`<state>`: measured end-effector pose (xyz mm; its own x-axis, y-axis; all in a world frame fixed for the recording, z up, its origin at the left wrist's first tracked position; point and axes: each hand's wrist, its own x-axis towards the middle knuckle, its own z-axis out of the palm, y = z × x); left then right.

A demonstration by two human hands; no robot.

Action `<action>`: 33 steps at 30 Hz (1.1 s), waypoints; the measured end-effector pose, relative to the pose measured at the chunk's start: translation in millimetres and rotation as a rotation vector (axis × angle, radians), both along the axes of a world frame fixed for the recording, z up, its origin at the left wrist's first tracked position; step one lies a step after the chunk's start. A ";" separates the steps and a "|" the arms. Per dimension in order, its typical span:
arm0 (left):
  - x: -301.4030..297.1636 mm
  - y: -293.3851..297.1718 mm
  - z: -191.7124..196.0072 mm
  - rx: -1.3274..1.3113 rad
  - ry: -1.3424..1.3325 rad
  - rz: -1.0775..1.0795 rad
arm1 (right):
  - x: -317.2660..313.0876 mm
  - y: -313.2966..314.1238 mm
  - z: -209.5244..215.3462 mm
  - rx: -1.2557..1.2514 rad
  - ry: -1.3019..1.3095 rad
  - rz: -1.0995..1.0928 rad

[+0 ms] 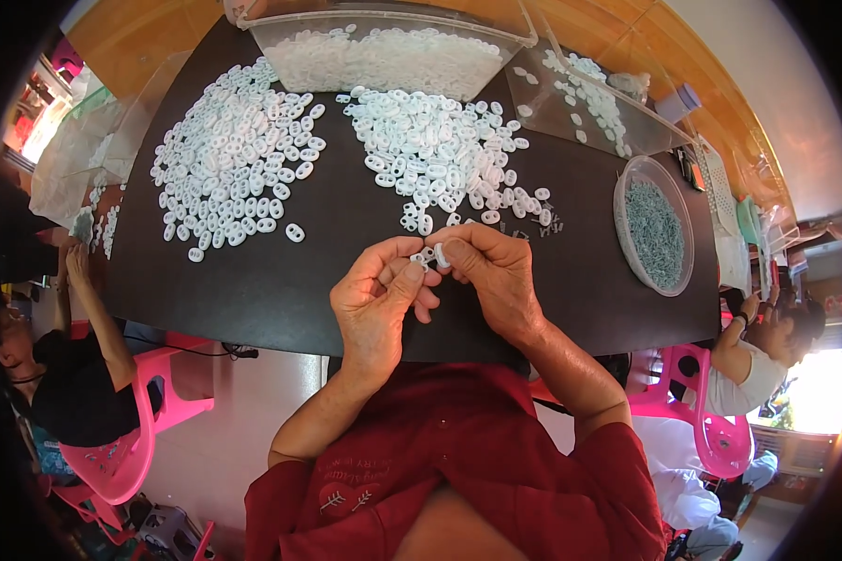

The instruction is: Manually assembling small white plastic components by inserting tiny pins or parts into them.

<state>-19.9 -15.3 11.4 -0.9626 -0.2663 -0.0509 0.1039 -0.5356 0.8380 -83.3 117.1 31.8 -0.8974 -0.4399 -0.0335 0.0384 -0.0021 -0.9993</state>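
Observation:
My left hand (374,304) pinches a small white plastic piece with holes (421,258) between thumb and fingers. Beside it, my right hand (500,280) grips a white oval plastic piece (442,254) between thumb and forefinger. Both hands meet above the near part of the dark table (253,290), and the two pieces are close together or touching; fingers partly hide them. Just beyond lies a heap of white oval two-holed pieces (430,145). A second heap of similar pieces (234,154) spreads to the left. Several small thin bits (550,222) lie beyond my right hand.
A clear bin (516,39) full of white pieces stands at the back. At the right is a round tub (624,229) of small grey metal-looking parts. Another clear tray (571,117) holds scattered pieces. People sit at both sides, near pink chairs (140,439).

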 end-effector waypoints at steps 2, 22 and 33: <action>-0.4 -0.1 -0.5 -0.011 0.005 0.012 | 0.1 0.5 0.4 -0.054 0.028 0.017; 4.9 3.6 3.1 -0.177 -0.074 0.034 | -1.2 3.8 0.2 0.046 0.112 0.001; 4.4 5.5 -0.8 -0.184 -0.074 0.029 | 0.6 -0.5 -2.9 0.093 0.224 -0.017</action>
<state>-15.4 -9.8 10.5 -0.9497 -0.3054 -0.0692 0.0515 -0.3702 0.9275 -82.7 116.6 28.9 -0.8943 -0.4288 0.1275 -0.1836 0.0917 -0.9787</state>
